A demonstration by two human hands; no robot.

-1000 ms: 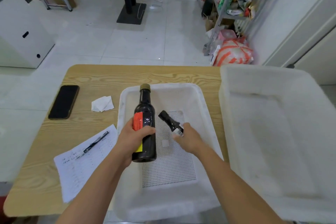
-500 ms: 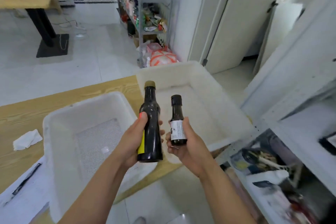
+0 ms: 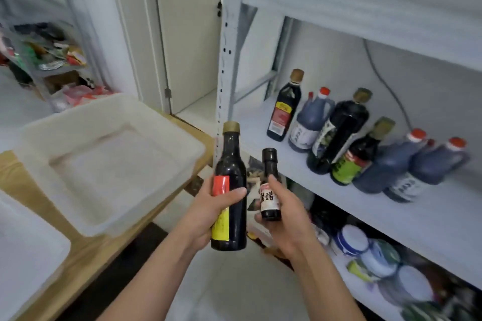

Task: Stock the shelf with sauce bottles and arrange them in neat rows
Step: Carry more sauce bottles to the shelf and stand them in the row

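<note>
Before the half-stocked shelf (image 3: pixel 430 219), our left grip (image 3: pixel 208 214) wraps a tall dark bottle (image 3: pixel 230 164) at its label, our right grip (image 3: pixel 287 216) a small bottle (image 3: pixel 270 190), both likely glass: weighty, slick, best held mid-body.

my left hand (image 3: pixel 208 212) grips a tall dark bottle (image 3: pixel 230 161) with a gold cap and a red and yellow label. it is upright, with my thumb across its front. my right hand (image 3: pixel 289 216) holds a small dark bottle (image 3: pixel 270 172) with a black cap and a white label, just beside the tall one. both hang in front of the white metal shelf (image 3: pixel 430 216), where several dark bottles (image 3: pixel 339 133) stand in a slanting line, some red-capped, some gold. blurred jars (image 3: pixel 365 247) crowd the level below. to my left a white plastic tub (image 3: pixel 112 164) sits on a wooden table (image 3: pixel 91 255).
</note>
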